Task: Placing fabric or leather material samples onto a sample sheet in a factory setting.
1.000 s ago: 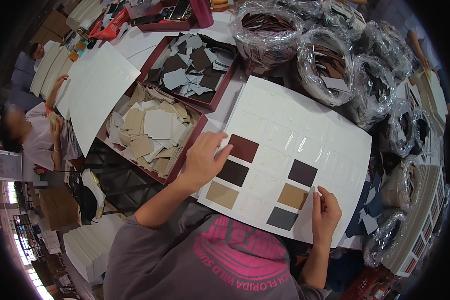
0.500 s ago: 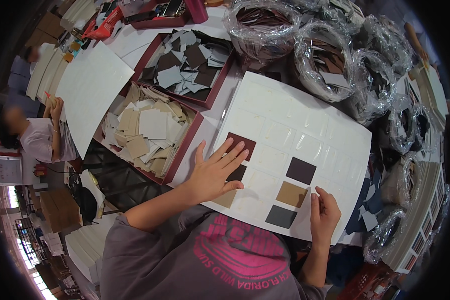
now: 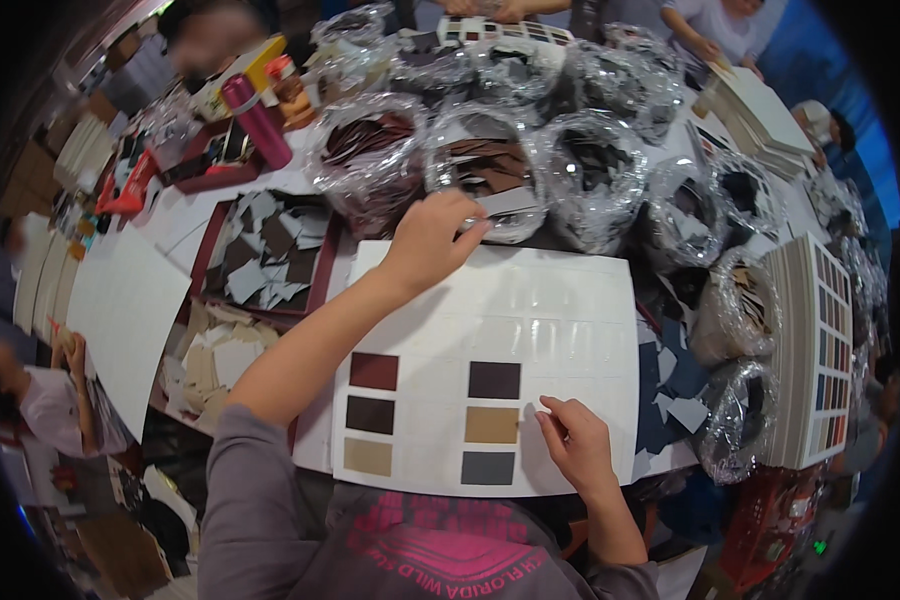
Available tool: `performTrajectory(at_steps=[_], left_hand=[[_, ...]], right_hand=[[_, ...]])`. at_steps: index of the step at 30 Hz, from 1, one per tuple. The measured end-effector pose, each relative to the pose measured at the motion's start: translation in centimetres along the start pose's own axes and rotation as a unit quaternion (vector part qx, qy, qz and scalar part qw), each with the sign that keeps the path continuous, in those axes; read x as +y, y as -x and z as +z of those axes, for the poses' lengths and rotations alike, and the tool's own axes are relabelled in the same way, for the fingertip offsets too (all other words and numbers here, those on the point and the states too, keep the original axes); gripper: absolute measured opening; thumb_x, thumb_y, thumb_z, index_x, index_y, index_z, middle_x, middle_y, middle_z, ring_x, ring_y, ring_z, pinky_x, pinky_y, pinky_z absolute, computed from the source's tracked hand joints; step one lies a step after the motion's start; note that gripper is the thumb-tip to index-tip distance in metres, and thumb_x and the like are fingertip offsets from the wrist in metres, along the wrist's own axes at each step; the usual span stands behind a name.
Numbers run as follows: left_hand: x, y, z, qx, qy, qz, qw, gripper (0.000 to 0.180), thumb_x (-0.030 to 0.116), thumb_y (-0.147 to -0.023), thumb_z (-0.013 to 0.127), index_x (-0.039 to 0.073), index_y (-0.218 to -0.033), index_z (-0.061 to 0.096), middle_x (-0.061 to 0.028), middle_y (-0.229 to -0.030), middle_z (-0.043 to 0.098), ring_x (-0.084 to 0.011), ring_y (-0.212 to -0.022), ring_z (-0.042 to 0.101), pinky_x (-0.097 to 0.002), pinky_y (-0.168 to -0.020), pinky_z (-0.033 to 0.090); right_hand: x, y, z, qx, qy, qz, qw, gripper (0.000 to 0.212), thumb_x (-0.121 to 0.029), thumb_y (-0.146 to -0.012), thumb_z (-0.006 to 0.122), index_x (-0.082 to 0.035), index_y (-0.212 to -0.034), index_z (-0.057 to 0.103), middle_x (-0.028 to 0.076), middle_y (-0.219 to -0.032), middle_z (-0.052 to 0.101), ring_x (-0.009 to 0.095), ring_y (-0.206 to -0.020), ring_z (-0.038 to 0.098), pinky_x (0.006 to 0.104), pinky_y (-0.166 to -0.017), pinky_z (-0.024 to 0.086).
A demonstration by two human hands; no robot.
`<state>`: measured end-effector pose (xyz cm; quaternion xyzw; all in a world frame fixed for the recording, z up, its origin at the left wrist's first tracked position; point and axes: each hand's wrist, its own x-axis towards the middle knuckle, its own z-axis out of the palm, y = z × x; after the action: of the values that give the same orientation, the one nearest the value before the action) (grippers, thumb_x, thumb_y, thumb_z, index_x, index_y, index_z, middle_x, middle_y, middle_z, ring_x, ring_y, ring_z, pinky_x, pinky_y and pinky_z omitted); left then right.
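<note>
Apparently light and stiff, the brown swatches at twelve o'clock suited edge-pinching, I judged, my left hand half-curled, hold unclear, my right hand loosely parted, seemingly empty.

Comprised board with swatches on near half, boxes at left, containers beyond far edge, stack right.

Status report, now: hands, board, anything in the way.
Left hand at the plastic-wrapped bundle of brown pieces, grip unclear. Right hand over the white board, right side. Six colored swatches showing. Left forearm across board's upper left.
</note>
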<state>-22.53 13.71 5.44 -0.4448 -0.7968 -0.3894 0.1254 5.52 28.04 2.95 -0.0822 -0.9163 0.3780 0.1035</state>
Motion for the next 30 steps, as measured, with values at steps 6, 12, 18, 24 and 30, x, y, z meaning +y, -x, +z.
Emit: performTrajectory(at_steps=[6, 12, 18, 24, 30], left_hand=[[-1.9, -4.4, 2.9, -0.176, -0.282, -0.028, 0.943, 0.016, 0.022, -0.080, 0.058, 0.008, -0.081, 0.067, -0.0048, -0.078, 0.064, -0.0250, -0.081, 0.062, -0.0428, -0.072, 0.038], [-2.9, -4.9, 1.2, -0.122, 0.046, -0.175, 0.976, 0.014, 0.009, -0.073, 0.072, 0.000, -0.079, 0.063, -0.0051, -0.071, 0.064, -0.0095, -0.065, 0.056, -0.0246, -0.060, 0.045], [-3.4, -3.2, -1.9, 0.010, 0.352, -0.242, 0.904, 0.019, 0.010, -0.084, 0.065, 0.004, -0.101, 0.058, -0.0012, -0.086, 0.065, -0.0057, -0.074, 0.059, -0.0181, -0.063, 0.042], [0.1, 4.0, -5.8, -0.030, 0.372, -0.339, 0.864, 0.028, 0.009, -0.083, 0.067, 0.002, -0.108, 0.057, -0.0016, -0.083, 0.064, -0.0087, -0.071, 0.061, -0.0192, -0.060, 0.040], [2.1, 14.6, -7.4, -0.021, 0.379, -0.467, 0.799, 0.015, 0.010, -0.084, 0.064, 0.002, -0.096, 0.058, 0.0009, -0.077, 0.062, -0.0062, -0.066, 0.059, -0.0182, -0.059, 0.042]], right_hand=[[3.2, -6.4, -4.3, 0.003, 0.035, -0.091, 0.995, 0.014, -0.007, -0.078, 0.066, -0.005, -0.092, 0.062, 0.010, -0.068, 0.054, 0.024, -0.058, 0.056, 0.0335, -0.052, 0.044], [7.0, -24.4, -5.6, 0.205, -0.001, -0.106, 0.973, 0.015, -0.010, -0.081, 0.062, 0.001, -0.091, 0.063, 0.015, -0.076, 0.061, 0.028, -0.065, 0.059, 0.0351, -0.063, 0.047], [10.1, -33.4, -2.3, 0.081, 0.154, 0.108, 0.979, 0.026, -0.010, -0.071, 0.057, -0.008, -0.095, 0.069, 0.019, -0.101, 0.065, 0.036, -0.095, 0.062, 0.0424, -0.083, 0.048], [11.5, -32.0, -2.8, 0.182, 0.084, 0.021, 0.980, 0.020, -0.013, -0.072, 0.068, -0.003, -0.089, 0.069, 0.014, -0.079, 0.068, 0.027, -0.076, 0.065, 0.0351, -0.070, 0.050], [10.5, -30.8, -3.4, 0.194, 0.038, -0.008, 0.980, 0.028, -0.032, -0.081, 0.066, -0.007, -0.092, 0.071, 0.005, -0.068, 0.065, 0.012, -0.062, 0.058, 0.0264, -0.058, 0.043]])
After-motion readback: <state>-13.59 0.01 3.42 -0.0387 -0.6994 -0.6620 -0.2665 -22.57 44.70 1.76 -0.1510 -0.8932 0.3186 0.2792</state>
